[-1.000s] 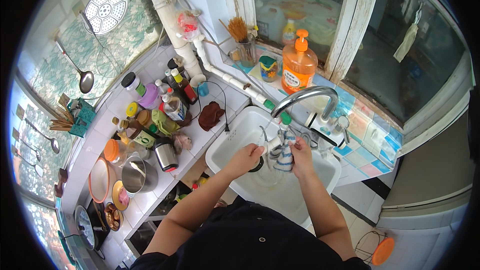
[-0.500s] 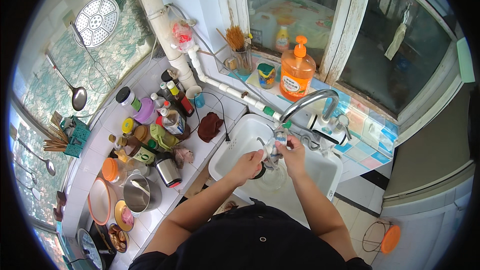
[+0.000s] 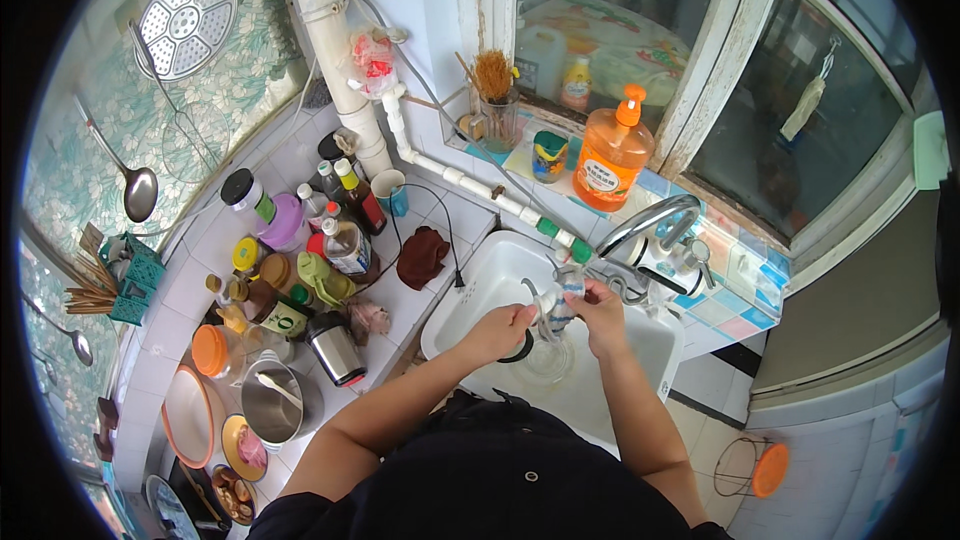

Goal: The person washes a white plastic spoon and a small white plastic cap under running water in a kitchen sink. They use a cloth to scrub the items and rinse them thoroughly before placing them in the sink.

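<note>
Over the white sink (image 3: 480,275), the right grip (image 3: 601,318) has its fingers closed on a blue-and-white striped cloth (image 3: 566,298); the left grip (image 3: 500,332) is pinched tight on a pale piece (image 3: 545,302) beside it, too small to make out; both things hang above the sink's basin; the faucet (image 3: 670,258) stands at the sink's far edge, an orange pump bottle (image 3: 610,170) beyond; left of the sink, the tiled desk (image 3: 394,312) carries a brown rag (image 3: 423,258).
</note>
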Available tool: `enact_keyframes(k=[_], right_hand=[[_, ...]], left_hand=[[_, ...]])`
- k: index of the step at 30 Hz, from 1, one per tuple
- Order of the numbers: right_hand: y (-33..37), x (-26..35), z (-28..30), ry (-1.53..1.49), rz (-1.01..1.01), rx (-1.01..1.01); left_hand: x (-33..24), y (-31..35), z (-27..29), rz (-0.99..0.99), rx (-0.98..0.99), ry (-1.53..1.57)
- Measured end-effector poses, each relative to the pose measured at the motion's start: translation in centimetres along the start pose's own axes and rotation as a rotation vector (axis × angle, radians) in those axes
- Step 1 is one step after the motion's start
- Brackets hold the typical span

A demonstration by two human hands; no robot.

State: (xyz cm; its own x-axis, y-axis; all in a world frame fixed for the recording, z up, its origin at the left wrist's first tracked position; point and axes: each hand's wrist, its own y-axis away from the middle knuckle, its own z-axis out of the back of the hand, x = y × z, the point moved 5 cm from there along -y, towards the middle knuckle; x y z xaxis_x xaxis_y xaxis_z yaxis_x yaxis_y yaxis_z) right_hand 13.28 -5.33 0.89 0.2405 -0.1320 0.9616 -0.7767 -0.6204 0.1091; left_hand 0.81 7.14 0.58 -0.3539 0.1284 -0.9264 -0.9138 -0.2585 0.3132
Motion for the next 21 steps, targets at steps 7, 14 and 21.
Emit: enact_keyframes(k=[7,14,21], right_hand=[[-0.3,-0.8,2.6,-0.191,-0.125,0.032],[1.0,3.6,4.1,-0.203,-0.012,-0.014],[-0.2,2.1,2.7,0.245,0.021,0.102]], left_hand=[[0.9,0.1,-0.7,0.17,0.217,0.571],[1.6,-1.0,0.3,0.237,0.241,0.749],[0.3,-1.9,-1.7,0.172,0.218,0.464]])
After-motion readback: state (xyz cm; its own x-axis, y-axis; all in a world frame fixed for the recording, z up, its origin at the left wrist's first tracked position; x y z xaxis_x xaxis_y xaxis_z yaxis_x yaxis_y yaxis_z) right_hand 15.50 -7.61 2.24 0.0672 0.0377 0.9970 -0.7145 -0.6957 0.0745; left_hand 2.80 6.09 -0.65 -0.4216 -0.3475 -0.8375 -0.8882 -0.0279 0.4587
